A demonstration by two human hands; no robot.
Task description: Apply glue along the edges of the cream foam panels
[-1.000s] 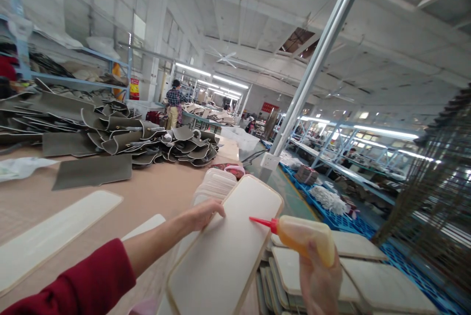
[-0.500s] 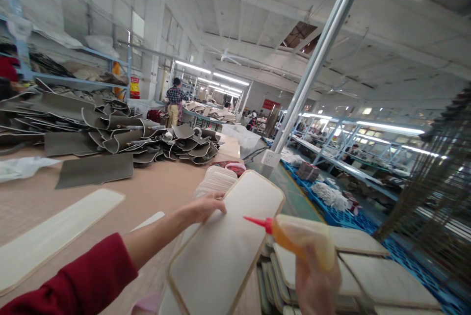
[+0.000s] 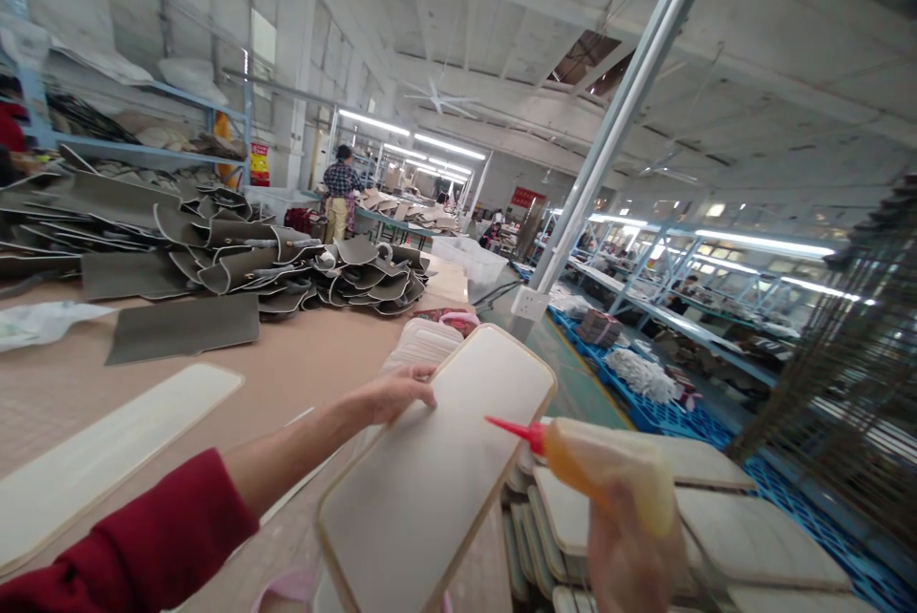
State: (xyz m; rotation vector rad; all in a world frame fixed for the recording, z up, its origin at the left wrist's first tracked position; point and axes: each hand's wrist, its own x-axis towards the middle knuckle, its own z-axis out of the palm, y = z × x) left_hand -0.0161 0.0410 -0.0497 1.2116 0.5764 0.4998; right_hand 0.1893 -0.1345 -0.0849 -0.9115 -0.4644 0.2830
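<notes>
My left hand (image 3: 401, 395) grips the left edge of a white rounded panel (image 3: 444, 460) with a tan border, thumb on its face. The panel is held tilted over the table's right edge. My right hand (image 3: 634, 546), a little blurred, is closed around a glue bottle (image 3: 608, 465) with yellowish liquid inside and a red pointed nozzle. The nozzle tip points left, over the panel's right half; I cannot tell if it touches. Behind the panel lies a stack of similar white pieces (image 3: 422, 341). A long white strip (image 3: 121, 460) rests on the table at left.
Grey-brown cut pieces (image 3: 215, 250) are heaped across the back of the table (image 3: 315, 346). At lower right, stacked pale panels (image 3: 759, 537) stand near a blue pallet (image 3: 809, 508). A slanting metal post (image 3: 608, 136) with a socket box rises beyond the table. A person (image 3: 341, 193) stands farther back.
The panel has tilted slightly, its lower end shifting left. The glue bottle and my right hand have moved a little to the right. Both hands keep their hold.
</notes>
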